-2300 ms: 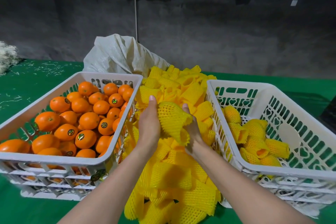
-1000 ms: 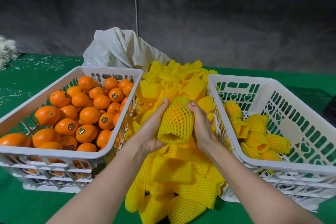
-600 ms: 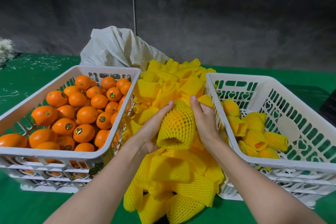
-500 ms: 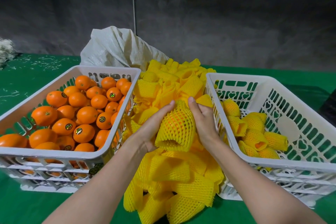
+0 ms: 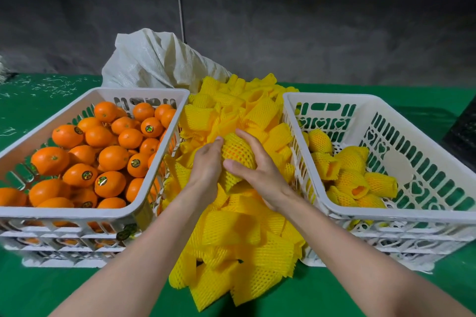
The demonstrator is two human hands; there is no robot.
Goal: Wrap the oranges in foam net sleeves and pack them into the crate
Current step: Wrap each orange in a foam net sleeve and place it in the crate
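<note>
Left grip (image 5: 206, 170) and right grip (image 5: 260, 172) both curl round the netted orange (image 5: 238, 152), held over the sleeve pile (image 5: 231, 226) beside the crate (image 5: 322, 96). Light, firm fruit in soft springy foam, I'd judge: hold the round middle, not the loose end.

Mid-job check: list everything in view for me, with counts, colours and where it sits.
left crate: one, white, table's left
bare oranges: many, orange, filling left crate
right crate: one, white, table's right
wrapped oranges: several, yellow-sleeved, in right crate
loose sleeves: big pile, yellow, between the crates
sack: one, off-white, behind the pile
table cover: one, green, under everything
sleeved orange: one, yellow over orange, held above pile
left hand: one, gripping sleeved orange's left side
right hand: one, gripping its right side
</note>
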